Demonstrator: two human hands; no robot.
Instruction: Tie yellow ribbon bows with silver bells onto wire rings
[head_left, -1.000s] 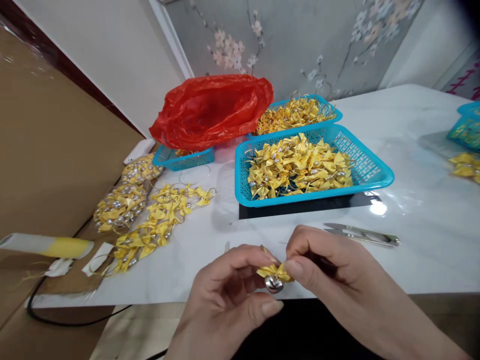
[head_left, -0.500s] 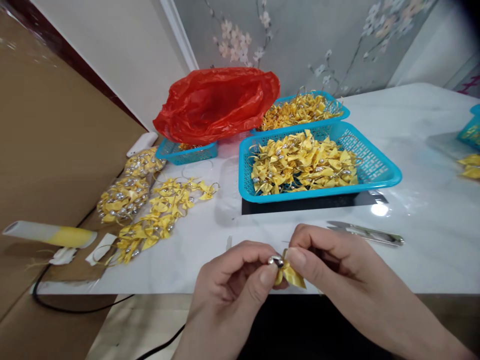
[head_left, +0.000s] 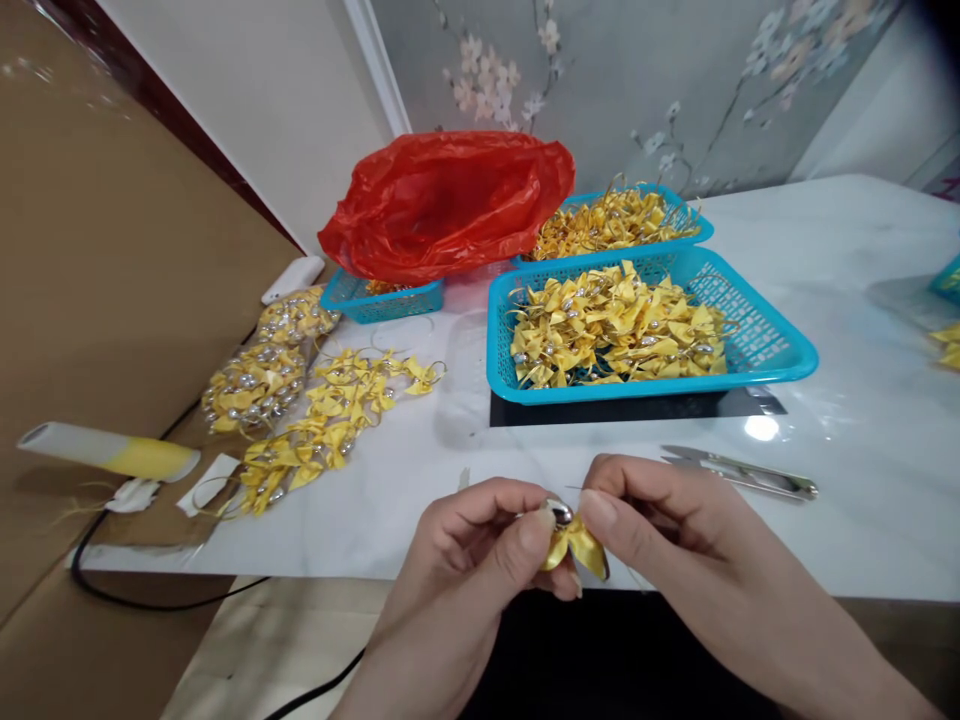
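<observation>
My left hand (head_left: 487, 560) pinches a small yellow ribbon bow (head_left: 576, 550) with a shiny silver bell-like bead (head_left: 559, 512) at its top. Close against the bow's right side, my right hand (head_left: 660, 530) is closed, thumb against fingertips. A thin needle (head_left: 573, 488) pokes out leftward from those fingers, and most of it is hidden. Just beyond my right hand, metal thread snips (head_left: 742, 472) lie on the white table (head_left: 420, 440).
A blue basket (head_left: 772, 340) of finished-looking bows stands ahead, with another blue basket (head_left: 694, 225) behind it. A red plastic bag (head_left: 450, 210) rests near a smaller blue basket (head_left: 390, 308). Loose bows (head_left: 337, 410), bagged bows (head_left: 255, 385) and a yellow-white tube (head_left: 112, 452) lie left.
The bow has turned slightly in my left fingers, so both its tails show more fully. My hands stay close together. The whole view has shifted a little.
</observation>
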